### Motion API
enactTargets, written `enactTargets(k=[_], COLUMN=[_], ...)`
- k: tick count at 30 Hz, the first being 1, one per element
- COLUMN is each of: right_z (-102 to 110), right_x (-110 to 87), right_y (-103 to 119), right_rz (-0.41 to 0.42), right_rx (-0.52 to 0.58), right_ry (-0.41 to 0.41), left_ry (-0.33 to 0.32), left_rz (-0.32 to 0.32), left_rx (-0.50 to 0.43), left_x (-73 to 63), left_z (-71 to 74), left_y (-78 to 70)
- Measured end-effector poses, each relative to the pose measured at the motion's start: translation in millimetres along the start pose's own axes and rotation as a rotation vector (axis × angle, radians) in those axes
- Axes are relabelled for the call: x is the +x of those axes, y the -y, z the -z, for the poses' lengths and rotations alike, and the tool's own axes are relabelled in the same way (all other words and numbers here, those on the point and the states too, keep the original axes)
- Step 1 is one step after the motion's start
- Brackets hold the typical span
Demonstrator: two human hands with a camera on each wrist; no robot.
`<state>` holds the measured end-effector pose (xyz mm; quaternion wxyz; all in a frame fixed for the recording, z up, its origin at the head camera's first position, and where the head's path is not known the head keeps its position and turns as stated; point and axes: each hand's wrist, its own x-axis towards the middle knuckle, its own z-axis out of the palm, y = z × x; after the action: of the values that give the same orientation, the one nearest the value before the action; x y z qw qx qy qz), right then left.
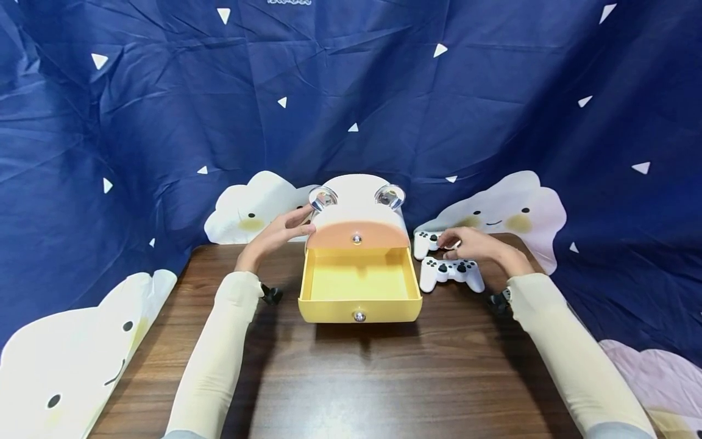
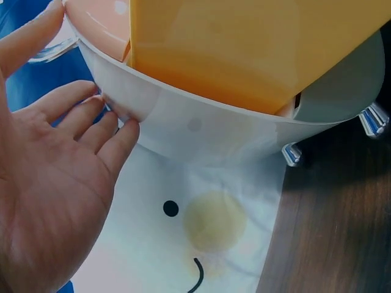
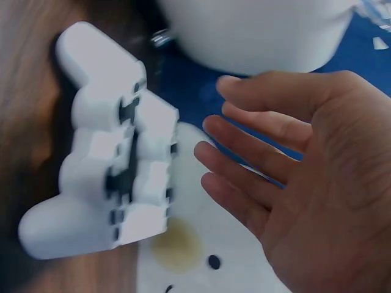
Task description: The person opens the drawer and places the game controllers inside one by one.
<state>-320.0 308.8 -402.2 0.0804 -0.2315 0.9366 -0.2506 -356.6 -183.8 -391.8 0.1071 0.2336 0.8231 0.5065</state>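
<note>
A white desktop drawer box [image 1: 356, 198] has a peach upper drawer front [image 1: 334, 236] and a yellow lower drawer [image 1: 359, 310] pulled out, with nothing inside it. My left hand [image 1: 276, 235] rests its fingertips on the box's left side; in the left wrist view its fingers are nearly straight along the white wall. Right of the box lie two white game controllers, a front controller [image 1: 451, 269] and a back controller [image 1: 421, 245]. Over them hovers my right hand [image 1: 474, 244], which hides part of the back one. In the right wrist view its fingers are loosely bent and hold nothing.
Two shiny round silver pieces [image 1: 390, 197] stand out at the top of the box. Small metal feet [image 2: 293, 154] lift it off the wooden table [image 1: 351, 378]. A blue cloth [image 1: 329, 79] with white clouds and triangles hangs behind and around the table.
</note>
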Motion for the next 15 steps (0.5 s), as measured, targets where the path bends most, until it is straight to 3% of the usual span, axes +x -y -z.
enactTargets(k=[8, 15], right_z=[-23.5, -38.0], right_x=[7.9, 15.7], right_y=[-22.4, -29.8], right_rz=[-0.117, -0.152], right_rx=[0.074, -0.071], right_ry=[0.218, 0.216], left_ry=[0.017, 0.024], left_rz=[-0.01, 0.002], left_rx=[0.0, 0.01], left_x=[-0.3, -1.4], left_z=[1.1, 0.8], left_y=[2.1, 3.3])
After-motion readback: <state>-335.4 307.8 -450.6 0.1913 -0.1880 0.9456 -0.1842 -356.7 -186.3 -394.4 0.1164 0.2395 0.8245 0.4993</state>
